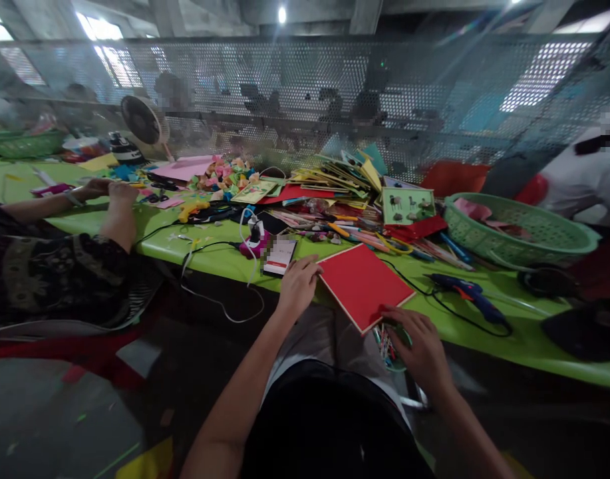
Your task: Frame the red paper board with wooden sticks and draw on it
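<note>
A square red card (365, 286) with a pale border lies tilted at the near edge of the green table, one corner pointing toward me. My left hand (299, 285) pinches its left corner. At its lower right edge, my right hand (420, 340) has its fingertips on the red face with the thumb below, so the edge sits between them. Under the card's near corner, a small green basket (402, 362) holding thin coloured sticks is partly hidden. A phone (279, 256) lies just beyond my left hand.
A blue glue gun (467, 293) with a black cord lies right of the card. Behind it stands a green basket (524, 233). Papers, pencils and stacked cards (334, 176) fill the back. A magenta power socket (249, 245) trails cables. At left, another person's hands (110, 189) work.
</note>
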Motion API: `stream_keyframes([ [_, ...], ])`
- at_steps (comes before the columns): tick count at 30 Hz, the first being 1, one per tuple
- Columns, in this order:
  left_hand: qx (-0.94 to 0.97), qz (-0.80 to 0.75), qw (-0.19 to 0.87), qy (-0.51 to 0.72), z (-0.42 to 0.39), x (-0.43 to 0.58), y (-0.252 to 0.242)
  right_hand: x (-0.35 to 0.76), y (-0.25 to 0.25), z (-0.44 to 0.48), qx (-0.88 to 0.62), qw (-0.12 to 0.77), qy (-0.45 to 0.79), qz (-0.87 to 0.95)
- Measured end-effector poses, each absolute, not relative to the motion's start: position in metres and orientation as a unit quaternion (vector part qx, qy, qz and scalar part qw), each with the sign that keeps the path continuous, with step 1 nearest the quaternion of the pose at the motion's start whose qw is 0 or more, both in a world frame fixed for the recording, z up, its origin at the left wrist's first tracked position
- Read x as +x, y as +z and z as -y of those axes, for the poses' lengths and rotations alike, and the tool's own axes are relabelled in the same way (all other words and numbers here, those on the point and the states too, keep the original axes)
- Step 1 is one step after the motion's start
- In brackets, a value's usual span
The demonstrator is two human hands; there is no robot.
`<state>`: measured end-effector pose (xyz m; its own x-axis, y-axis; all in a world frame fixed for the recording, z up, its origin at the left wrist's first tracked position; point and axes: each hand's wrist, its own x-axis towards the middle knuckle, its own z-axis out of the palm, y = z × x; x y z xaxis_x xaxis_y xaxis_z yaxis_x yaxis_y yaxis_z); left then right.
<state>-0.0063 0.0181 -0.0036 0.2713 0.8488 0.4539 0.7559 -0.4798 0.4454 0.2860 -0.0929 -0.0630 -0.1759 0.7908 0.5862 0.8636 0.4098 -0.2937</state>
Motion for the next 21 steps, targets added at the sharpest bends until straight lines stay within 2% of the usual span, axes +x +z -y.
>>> stream_keyframes([
  [6,0.793,-0.538,0.057,0.281,-0.048,0.006,-0.003,0.271,-0.059,0.092,-0.518,0.344,-0.040,0.782],
  [14,0.791,-0.558,0.057,0.243,-0.036,0.012,-0.006,0.297,-0.057,0.085,-0.557,0.366,-0.092,0.739],
  [21,0.798,-0.552,0.065,0.233,-0.042,0.014,-0.013,0.310,-0.064,0.082,-0.589,0.330,-0.115,0.729],
])
